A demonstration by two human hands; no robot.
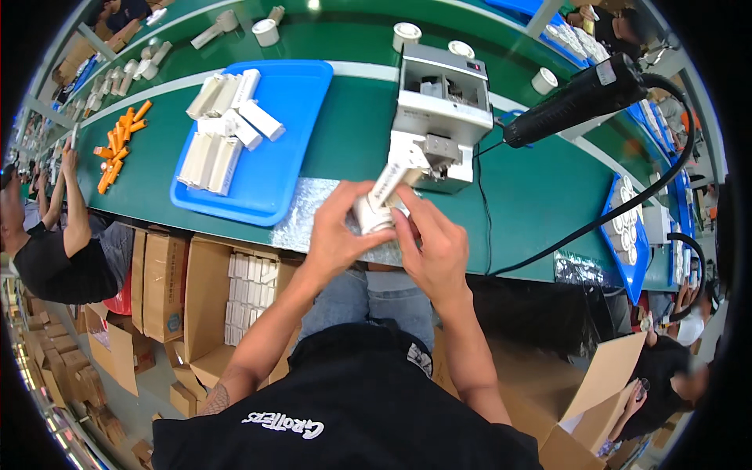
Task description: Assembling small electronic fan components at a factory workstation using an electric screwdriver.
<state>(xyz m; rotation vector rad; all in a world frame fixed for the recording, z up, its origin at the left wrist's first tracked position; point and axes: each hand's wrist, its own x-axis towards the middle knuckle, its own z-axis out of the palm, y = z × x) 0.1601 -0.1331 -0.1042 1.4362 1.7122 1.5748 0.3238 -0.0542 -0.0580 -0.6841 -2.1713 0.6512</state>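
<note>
While the left hand [338, 223] curls, half closed, around a white device [371, 215], the right hand [432, 239] pinches its other side.

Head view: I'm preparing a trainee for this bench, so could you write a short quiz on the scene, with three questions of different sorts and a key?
1. What lies in the left tray? A: blue cups; B: white pieces; C: black cables.
2. True or false: the orange pieces lie outside the left tray.
3. Fill the gap: the left hand and right hand both hold the ____.

Key: 1. B. 2. True; they lie on the green table, to the left of that tray. 3. White part.
</note>
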